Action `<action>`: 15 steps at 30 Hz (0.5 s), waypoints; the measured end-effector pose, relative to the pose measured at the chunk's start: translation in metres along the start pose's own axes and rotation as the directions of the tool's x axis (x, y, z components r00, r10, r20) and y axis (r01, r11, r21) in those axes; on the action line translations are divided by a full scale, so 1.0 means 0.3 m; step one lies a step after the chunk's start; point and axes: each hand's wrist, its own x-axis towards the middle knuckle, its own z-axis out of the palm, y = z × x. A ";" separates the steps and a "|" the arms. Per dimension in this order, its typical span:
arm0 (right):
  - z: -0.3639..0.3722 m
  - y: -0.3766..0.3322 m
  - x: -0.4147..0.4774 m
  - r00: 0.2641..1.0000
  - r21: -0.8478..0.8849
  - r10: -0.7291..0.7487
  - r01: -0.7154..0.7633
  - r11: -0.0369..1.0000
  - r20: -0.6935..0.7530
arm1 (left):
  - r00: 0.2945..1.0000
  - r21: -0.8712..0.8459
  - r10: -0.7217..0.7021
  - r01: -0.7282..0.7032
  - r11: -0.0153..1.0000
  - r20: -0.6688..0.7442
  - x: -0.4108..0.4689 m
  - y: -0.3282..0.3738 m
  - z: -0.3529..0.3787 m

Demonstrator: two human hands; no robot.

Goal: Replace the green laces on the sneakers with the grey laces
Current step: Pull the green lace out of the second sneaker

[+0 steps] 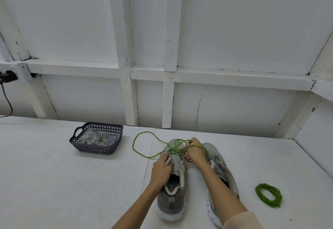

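So, the person's left hand [162, 170] is clamped on the lacing edge of the grey mesh sneaker with the white sole [171, 192] in the middle of the white tabletop [72, 183]. Its fingers curl over the upper, I'd guess to pin the shoe down so it doesn't skid when the lace gets tugged. The right hand [195, 150] is closed around the bright green cord lace [142, 145] up by the toe, about 12 o'clock from the shoe's opening. From there the cord swings out in a big loose loop toward 10 o'clock and comes back across the eyelets, so it looks only partly pulled out, with the lower rows left to free. The second grey sneaker [219, 164] sits just beside the first at 3 o'clock, half under the right forearm, and I can't make out any lace on it. The coiled-up green lace [268, 194] lying at 4 o'clock is probably that shoe's, parked out of the way. The replacement pale grey laces [95, 138] are in the dark plastic lattice basket with handles [84, 147] off at 10 o'clock, apparently inside something clear, well apart from the shoes and untouched. My read is that the stripping is nearly done and no relacing has started.
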 end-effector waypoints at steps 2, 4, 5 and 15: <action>0.009 0.022 0.010 0.999 0.067 0.035 -0.033 0.997 -0.031 | 1.000 -0.001 -0.008 0.008 1.000 0.015 -0.004 -0.002 -0.001; 0.004 0.025 -0.009 1.000 0.077 -0.003 0.003 0.997 0.000 | 1.000 0.012 -0.014 0.014 1.000 0.015 -0.002 -0.006 -0.001; 0.001 0.024 -0.018 0.999 0.117 -0.007 0.002 0.993 0.041 | 1.000 0.014 -0.013 0.013 1.000 0.014 -0.003 -0.006 -0.002; 0.057 0.074 0.007 0.982 0.254 0.012 0.037 0.967 -0.190 | 0.999 0.023 -0.029 0.028 0.999 0.018 -0.013 0.008 -0.007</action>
